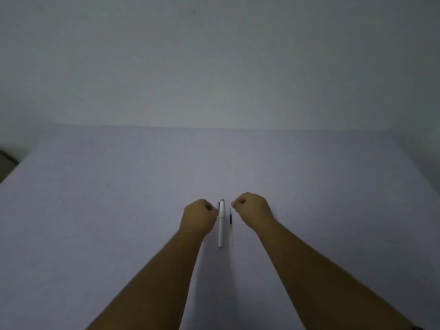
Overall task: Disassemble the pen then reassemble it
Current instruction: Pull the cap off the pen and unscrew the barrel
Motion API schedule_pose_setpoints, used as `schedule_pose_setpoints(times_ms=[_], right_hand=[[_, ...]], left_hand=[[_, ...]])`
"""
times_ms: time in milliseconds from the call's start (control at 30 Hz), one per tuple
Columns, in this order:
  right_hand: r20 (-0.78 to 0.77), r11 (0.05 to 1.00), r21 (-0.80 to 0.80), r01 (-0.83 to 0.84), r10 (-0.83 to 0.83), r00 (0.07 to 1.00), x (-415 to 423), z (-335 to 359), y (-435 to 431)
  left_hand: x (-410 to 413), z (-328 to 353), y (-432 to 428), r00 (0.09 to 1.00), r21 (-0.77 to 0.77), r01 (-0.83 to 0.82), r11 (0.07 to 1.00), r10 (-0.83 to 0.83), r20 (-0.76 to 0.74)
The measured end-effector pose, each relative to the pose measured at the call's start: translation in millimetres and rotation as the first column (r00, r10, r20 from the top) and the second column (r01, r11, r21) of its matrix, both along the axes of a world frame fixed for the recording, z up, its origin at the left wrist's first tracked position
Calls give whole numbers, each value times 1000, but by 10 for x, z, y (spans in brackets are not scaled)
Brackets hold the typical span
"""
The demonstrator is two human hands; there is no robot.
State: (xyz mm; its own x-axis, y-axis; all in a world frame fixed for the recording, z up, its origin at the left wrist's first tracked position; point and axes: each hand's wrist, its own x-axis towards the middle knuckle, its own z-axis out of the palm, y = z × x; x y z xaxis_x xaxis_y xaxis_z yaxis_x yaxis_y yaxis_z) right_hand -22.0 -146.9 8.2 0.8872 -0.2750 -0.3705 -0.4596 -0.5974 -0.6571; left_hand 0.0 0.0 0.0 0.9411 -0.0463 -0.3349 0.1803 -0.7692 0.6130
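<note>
White pen barrel (221,223) and thin refill (230,225) lie side by side on the table (95,210). Left hand (198,219) and right hand (253,208) flank them, fingers curled into fists (holding nothing visible).

You face a bare grey-white wall (214,63) in dim light, with a pale lavender table (95,198) stretching right up to it.
</note>
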Motion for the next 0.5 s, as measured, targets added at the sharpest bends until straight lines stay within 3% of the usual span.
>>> schedule_pose_setpoints(times_ms=[200, 500], right_hand=[[-54, 998, -13, 67, -68, 996, 71, -342, 90], [-36, 997, -27, 68, -69, 997, 189, -465, 142]], left_hand=[[-44, -470, -138, 982, -17, -16, 1000, 12, -189], [11, -513, -136, 989, -41, -21, 999, 15, -145]])
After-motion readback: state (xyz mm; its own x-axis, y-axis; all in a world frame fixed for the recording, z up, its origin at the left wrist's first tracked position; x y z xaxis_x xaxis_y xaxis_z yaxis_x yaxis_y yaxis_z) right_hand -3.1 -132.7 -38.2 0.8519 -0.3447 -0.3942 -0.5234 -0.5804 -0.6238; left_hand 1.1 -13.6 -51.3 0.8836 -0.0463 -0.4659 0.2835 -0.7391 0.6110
